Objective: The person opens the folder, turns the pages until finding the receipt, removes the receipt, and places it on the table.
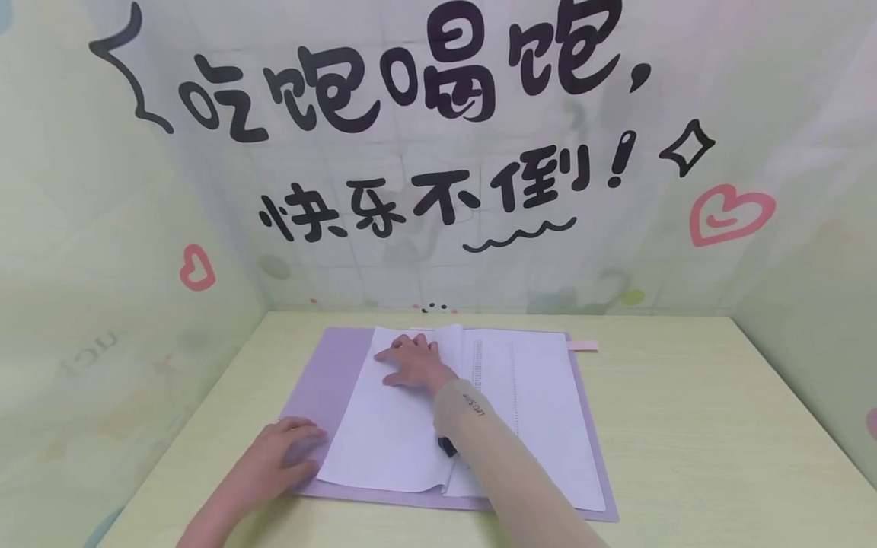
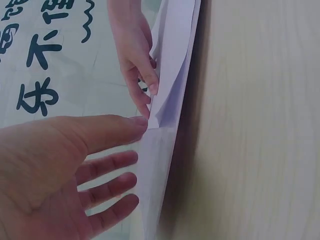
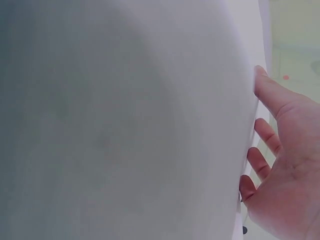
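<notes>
A purple folder [image 1: 326, 380] lies spread on the table with white sheets in it. The left sheet [image 1: 384, 449] looks blank and bulges a little near the middle fold. My right hand [image 1: 414, 361] rests on the upper part of this sheet, its fingers spread. In the right wrist view the fingertips of the right hand [image 3: 295, 160] touch the paper's edge. My left hand [image 1: 284, 453] lies at the folder's lower left edge, fingers loosely extended. Seen from the left wrist, the thumb of the left hand [image 2: 65, 165] reaches the sheet's corner. Printed columns run down the right sheet [image 1: 555, 426].
A pink tab [image 1: 583, 346] sticks out past the folder's upper right edge. The pale wooden table [image 1: 699, 426] extends on both sides. Behind it hangs a light backdrop [image 1: 479, 274] with large black characters; similar panels stand left and right.
</notes>
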The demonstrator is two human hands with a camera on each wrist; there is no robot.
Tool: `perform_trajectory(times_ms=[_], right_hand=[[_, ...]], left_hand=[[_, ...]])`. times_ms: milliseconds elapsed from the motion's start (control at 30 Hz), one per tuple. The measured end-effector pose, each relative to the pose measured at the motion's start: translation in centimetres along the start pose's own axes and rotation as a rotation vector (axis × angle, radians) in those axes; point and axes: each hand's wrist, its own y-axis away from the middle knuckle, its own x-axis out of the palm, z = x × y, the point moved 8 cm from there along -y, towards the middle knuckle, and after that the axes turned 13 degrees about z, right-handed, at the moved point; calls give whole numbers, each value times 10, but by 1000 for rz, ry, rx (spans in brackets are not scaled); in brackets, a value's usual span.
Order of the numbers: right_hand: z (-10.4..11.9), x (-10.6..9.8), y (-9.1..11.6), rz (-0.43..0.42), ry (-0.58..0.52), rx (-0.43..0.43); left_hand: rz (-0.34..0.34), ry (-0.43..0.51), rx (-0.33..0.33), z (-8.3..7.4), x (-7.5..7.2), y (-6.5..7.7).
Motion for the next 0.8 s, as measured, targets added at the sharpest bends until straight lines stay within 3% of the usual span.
perform_trajectory(times_ms=[167, 500, 800], right_hand=[[1, -3, 3, 2, 14, 7], [6, -2, 7, 16, 4, 12], [5, -7, 10, 53, 17, -3]], left_hand=[[28, -54, 76, -22, 8, -5], [93, -6, 165, -34, 29, -4], [156, 20, 151, -34, 31, -5]])
